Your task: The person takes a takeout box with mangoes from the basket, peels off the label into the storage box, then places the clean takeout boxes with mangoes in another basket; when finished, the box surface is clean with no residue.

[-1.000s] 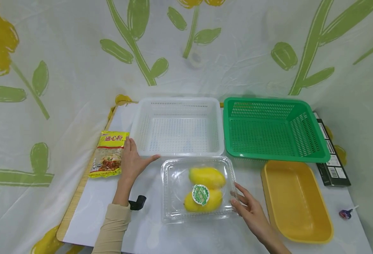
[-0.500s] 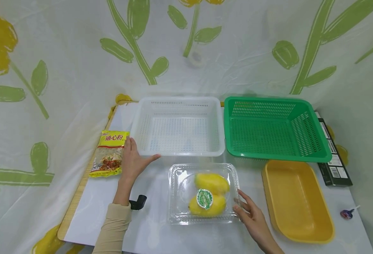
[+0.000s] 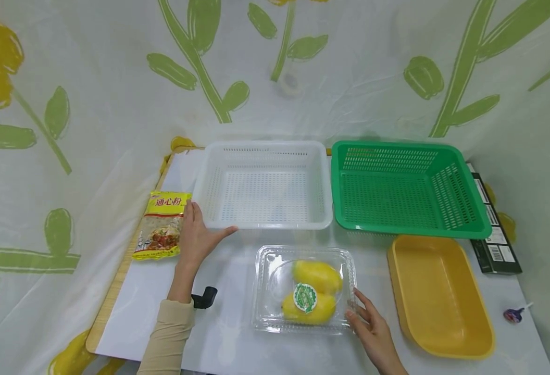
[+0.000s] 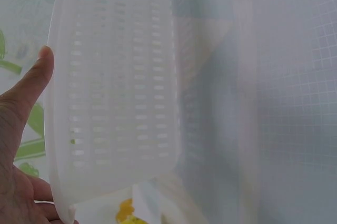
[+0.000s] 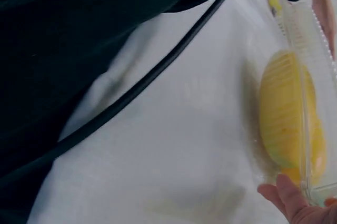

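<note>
Because the right hand (image 3: 373, 333) seems to pinch only the right edge of the clear box (image 3: 271, 291), which lies on the white table (image 3: 223, 338) just short of the white basket (image 3: 263, 225), a sharp tug could swivel it and roll the yellow fruits (image 3: 319, 276) inside. The left hand (image 3: 197, 242) (spread along the basket's corner, grasping nothing) might, pressing harder, shove that basket against the green basket (image 3: 415, 229).

The right wrist view crops the clear container (image 5: 325, 92) and right grip (image 5: 301, 208) (sticker (image 3: 305, 298) print too small to read).
</note>
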Motion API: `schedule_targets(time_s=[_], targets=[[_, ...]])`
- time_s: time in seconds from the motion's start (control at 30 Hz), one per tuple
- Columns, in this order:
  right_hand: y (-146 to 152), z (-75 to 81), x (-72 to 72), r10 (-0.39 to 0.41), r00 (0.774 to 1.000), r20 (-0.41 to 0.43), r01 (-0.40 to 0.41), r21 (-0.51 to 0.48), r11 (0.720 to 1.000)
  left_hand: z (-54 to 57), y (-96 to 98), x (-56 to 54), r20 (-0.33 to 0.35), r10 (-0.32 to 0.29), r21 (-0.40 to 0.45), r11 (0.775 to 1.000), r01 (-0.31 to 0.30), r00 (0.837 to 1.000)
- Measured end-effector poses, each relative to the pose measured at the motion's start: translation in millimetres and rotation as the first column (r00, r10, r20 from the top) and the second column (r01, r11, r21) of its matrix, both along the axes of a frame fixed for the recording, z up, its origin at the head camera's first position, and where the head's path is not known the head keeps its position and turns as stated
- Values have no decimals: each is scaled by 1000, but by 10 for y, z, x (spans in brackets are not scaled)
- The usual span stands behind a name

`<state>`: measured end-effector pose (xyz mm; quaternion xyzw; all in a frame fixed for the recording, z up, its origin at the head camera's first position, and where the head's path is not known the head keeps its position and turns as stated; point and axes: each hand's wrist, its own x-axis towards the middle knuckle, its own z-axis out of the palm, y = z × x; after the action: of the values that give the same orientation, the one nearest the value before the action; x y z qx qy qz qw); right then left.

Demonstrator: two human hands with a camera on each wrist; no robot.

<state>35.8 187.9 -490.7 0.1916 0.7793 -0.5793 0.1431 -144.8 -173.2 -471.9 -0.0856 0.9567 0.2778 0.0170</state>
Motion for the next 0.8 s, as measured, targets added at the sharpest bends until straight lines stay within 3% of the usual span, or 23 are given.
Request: schedule_targets(time_s=[0.43,0.63,0.8], targets=[[-35,-16,33,-57,998,18,56,90,994,26,20,-3,-30,-8,2,1000,8,1000],[-62,-5,27,-77,997,-2,77,120,990,25,13,-3,-4,-23,-10,1000,23,1000],[-66,29,4,-56,993,-106,75,180,981,7,13,16,47,-61,-29,998,62,997]])
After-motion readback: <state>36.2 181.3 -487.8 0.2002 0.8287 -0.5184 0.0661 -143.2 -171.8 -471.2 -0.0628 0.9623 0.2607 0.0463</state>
